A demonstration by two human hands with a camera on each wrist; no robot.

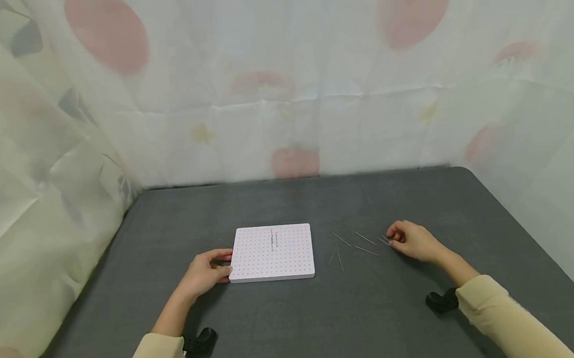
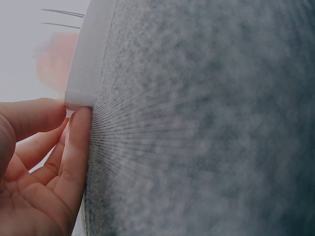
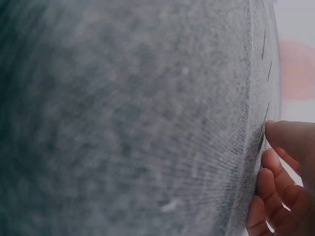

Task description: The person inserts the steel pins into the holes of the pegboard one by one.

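Gripped the left edge of the white board between thumb and fingers of the left hand. Curled the right hand at a needle on the gray table — couldn't tell whether pinched. Saw loose needles between, upright needles on the board — and a patterned curtain behind.

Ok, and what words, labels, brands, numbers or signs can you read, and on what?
None readable in any view.
White rectangular dotted board: rows of dots, no lettering visible.
Thin silver metal pins: too small to tell.
Black wrist-worn units: too small to tell.
Pale fabric curtain: printed pictures, no words visible.
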